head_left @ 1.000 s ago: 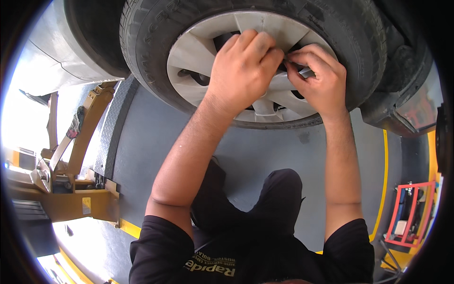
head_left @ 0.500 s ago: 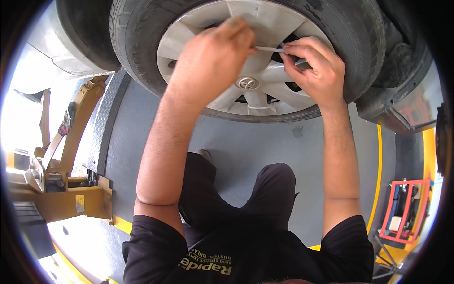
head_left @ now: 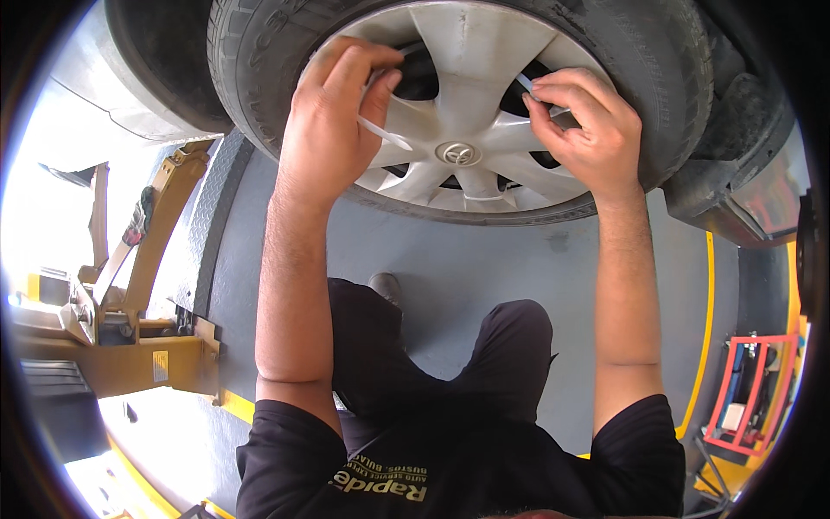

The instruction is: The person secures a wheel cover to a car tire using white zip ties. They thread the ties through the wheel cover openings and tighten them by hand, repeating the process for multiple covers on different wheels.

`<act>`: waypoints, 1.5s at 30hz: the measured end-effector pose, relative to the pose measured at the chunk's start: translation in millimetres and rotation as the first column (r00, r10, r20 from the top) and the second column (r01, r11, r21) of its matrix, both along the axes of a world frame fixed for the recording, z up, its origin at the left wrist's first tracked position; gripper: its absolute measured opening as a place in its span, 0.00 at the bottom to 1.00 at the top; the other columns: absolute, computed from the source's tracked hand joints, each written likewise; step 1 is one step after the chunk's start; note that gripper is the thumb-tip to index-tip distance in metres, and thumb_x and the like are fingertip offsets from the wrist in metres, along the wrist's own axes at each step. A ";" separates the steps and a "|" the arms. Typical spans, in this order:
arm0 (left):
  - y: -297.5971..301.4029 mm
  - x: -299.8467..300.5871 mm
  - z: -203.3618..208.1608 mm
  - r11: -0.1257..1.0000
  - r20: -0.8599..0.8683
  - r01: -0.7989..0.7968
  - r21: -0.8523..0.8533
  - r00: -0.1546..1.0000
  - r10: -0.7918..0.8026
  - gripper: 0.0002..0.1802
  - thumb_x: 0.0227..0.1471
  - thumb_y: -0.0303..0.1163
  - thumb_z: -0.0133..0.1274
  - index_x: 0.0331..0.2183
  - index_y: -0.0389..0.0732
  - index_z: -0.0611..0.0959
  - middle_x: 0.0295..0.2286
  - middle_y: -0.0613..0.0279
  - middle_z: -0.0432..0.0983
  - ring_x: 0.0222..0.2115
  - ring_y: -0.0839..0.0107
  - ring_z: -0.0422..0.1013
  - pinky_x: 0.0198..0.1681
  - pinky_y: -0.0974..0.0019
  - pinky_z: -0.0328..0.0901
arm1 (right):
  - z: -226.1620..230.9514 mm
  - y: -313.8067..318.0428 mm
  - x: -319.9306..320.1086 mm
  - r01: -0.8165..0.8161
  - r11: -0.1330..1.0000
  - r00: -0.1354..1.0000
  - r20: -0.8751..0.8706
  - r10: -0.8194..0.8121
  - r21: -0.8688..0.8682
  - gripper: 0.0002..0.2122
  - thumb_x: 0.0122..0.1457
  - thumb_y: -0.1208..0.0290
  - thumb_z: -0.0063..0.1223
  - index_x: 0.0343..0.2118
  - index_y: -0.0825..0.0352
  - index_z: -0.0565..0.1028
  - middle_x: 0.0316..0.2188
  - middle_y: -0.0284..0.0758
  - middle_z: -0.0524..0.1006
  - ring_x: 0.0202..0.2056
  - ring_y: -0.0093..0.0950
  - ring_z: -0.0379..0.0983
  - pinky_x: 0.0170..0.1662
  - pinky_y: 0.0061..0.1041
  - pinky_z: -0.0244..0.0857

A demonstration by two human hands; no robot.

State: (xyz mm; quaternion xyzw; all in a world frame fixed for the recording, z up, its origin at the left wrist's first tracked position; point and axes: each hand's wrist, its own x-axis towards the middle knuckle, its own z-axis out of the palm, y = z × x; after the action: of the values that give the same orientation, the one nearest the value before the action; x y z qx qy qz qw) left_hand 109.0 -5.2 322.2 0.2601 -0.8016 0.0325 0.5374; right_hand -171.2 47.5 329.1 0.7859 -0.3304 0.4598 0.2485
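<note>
A silver multi-spoke wheel (head_left: 471, 43) with a black tyre (head_left: 246, 95) stands raised in front of me. My left hand (head_left: 333, 108) is at the wheel's left side, thumb and fingers bent together at a spoke opening. It holds a thin white cable tie (head_left: 386, 133), whose free length slants across the spokes below. My right hand (head_left: 592, 121) pinches a short pale strip end (head_left: 524, 81) at the opening right of the upper spoke. Whether both pieces are one tie I cannot tell; the spoke lies between them.
At left stands a yellow-brown lift arm (head_left: 156, 233) beside a grey tread-plate ramp (head_left: 216, 221). A red rack (head_left: 752, 394) with tools is at the right. Car body panels (head_left: 743, 190) flank the tyre. My knees (head_left: 519, 329) are below the wheel on the grey floor (head_left: 467, 251).
My left hand has moved left and slightly down, away from the right hand. The strip stretched between my hands no longer spans the upper spoke's front. My right hand stays nearly in place.
</note>
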 end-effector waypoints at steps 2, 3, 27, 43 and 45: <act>-1.3 5.0 -2.1 1.000 -0.025 -0.007 0.026 1.000 0.008 0.12 0.52 0.22 0.67 0.40 0.40 0.87 0.37 0.57 0.80 0.34 0.60 0.79 0.39 0.60 0.75 | -0.6 -0.9 0.5 0.010 1.000 1.000 -0.007 -0.010 -0.013 0.10 0.47 0.83 0.70 0.29 0.65 0.79 0.31 0.30 0.83 0.27 0.26 0.79 0.28 0.23 0.75; -1.0 7.6 -3.3 0.999 -0.024 -0.006 0.039 1.000 0.007 0.11 0.53 0.22 0.67 0.40 0.40 0.87 0.37 0.57 0.80 0.34 0.60 0.79 0.38 0.60 0.75 | -1.1 -0.5 1.1 0.004 1.000 1.000 -0.005 -0.005 -0.017 0.10 0.47 0.83 0.70 0.29 0.65 0.79 0.31 0.30 0.83 0.27 0.26 0.79 0.28 0.23 0.75; -12.0 3.7 -11.7 0.990 -0.170 -0.136 0.038 0.975 0.140 0.08 0.51 0.24 0.71 0.35 0.36 0.89 0.31 0.61 0.87 0.34 0.71 0.85 0.39 0.72 0.76 | 7.0 30.3 46.6 0.169 0.752 0.781 0.379 -0.497 0.637 0.06 0.61 0.73 0.62 0.36 0.70 0.84 0.25 0.37 0.85 0.25 0.25 0.82 0.32 0.22 0.72; 12.9 -23.2 -8.0 0.962 0.053 0.258 0.085 0.963 -0.263 0.11 0.47 0.15 0.62 0.35 0.37 0.87 0.40 0.60 0.85 0.40 0.65 0.82 0.42 0.66 0.76 | -15.2 31.3 30.1 -0.234 0.805 0.773 0.607 -0.186 0.545 0.12 0.64 0.82 0.62 0.50 0.74 0.81 0.37 0.36 0.86 0.33 0.17 0.79 0.32 0.16 0.71; 14.6 -21.7 -5.5 0.954 0.103 0.274 0.126 0.952 -0.287 0.12 0.46 0.15 0.61 0.36 0.36 0.87 0.42 0.60 0.83 0.42 0.65 0.81 0.44 0.64 0.75 | -17.0 30.5 27.6 -0.250 0.811 0.783 0.604 -0.152 0.529 0.12 0.64 0.83 0.62 0.50 0.74 0.81 0.37 0.36 0.86 0.34 0.18 0.80 0.34 0.17 0.72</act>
State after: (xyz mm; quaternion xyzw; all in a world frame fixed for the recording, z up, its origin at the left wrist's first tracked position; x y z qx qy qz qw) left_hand 87.3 9.4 316.7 0.1704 -0.8619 -0.0729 0.4720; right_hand -143.6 78.0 312.1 0.6359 -0.4960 0.5745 -0.1399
